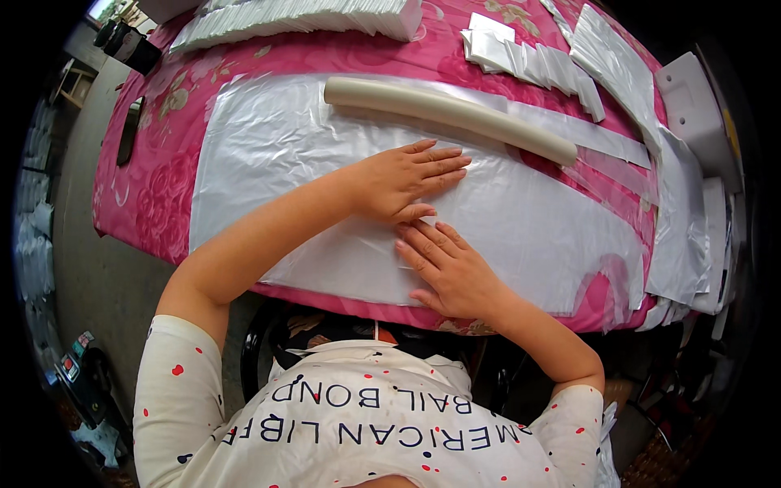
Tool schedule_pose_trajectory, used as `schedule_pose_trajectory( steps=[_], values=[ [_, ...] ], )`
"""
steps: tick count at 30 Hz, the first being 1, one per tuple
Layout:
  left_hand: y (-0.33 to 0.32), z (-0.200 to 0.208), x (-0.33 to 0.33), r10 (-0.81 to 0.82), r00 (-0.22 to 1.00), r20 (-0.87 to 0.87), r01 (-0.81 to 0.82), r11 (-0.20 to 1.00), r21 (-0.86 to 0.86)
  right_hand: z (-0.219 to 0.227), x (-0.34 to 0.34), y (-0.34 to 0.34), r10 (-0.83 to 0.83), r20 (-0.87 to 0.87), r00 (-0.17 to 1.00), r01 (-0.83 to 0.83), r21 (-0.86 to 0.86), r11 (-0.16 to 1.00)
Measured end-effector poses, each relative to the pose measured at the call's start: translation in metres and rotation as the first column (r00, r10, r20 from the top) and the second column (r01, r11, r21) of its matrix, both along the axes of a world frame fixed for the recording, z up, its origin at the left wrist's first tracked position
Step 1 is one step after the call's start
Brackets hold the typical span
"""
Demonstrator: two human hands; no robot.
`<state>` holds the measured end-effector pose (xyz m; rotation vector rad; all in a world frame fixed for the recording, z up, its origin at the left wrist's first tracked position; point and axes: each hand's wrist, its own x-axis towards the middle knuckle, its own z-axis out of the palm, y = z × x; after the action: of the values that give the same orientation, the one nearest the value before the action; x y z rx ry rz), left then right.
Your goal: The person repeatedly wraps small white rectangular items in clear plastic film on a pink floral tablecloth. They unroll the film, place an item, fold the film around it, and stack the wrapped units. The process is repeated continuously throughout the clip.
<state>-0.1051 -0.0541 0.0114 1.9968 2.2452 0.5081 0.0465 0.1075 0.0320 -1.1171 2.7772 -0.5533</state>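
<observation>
A wide sheet of whitish plastic film (268, 138) lies spread over the table in front of me, slightly wrinkled on its left half. My left hand (411, 180) rests flat on the middle of it, fingers stretched to the right. Just below and to the right, my right hand (446, 268) also lies flat on the film, its fingertips close to the left thumb. Neither hand holds anything. Beyond my hands, a long cream-coloured tube (447, 115) lies slantwise across the film's far part.
A pink flowered tablecloth (167, 191) covers the table. Folded white plastic pieces stand in a long row (301, 23) at the back, with a smaller stack (533, 61) to its right. More film (679, 211) drapes over the right edge. A phone (130, 132) and dark bottle (128, 45) are left.
</observation>
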Motion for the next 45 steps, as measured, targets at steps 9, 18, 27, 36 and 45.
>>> schedule_pose_trajectory(
  steps=[9, 18, 27, 36, 45],
  values=[
    [0.0, -0.006, -0.009, 0.057, 0.998, -0.03, -0.058, 0.998, -0.009, -0.006, -0.003, -0.003, 0.058, 0.054, 0.997, -0.061, 0.049, 0.997],
    [0.0, -0.005, -0.009, 0.097, 0.995, 0.032, -0.097, 0.995, -0.001, -0.005, 0.014, -0.006, 0.063, 0.097, 0.993, -0.066, 0.025, 0.997],
    [-0.008, 0.008, -0.001, 0.019, 0.99, 0.138, -0.06, 0.951, 0.303, 0.0, 0.017, -0.001, 0.079, 0.041, 0.996, -0.071, -0.179, 0.981],
    [-0.044, 0.011, 0.089, 0.039, 0.997, 0.065, -0.06, 0.933, 0.355, 0.009, -0.01, 0.03, -0.084, -0.055, 0.995, 0.067, -0.267, 0.961],
    [-0.04, 0.008, 0.11, 0.163, 0.983, 0.082, -0.179, 0.951, 0.253, 0.006, -0.016, 0.03, -0.109, -0.006, 0.994, 0.102, -0.303, 0.948]
  ],
)
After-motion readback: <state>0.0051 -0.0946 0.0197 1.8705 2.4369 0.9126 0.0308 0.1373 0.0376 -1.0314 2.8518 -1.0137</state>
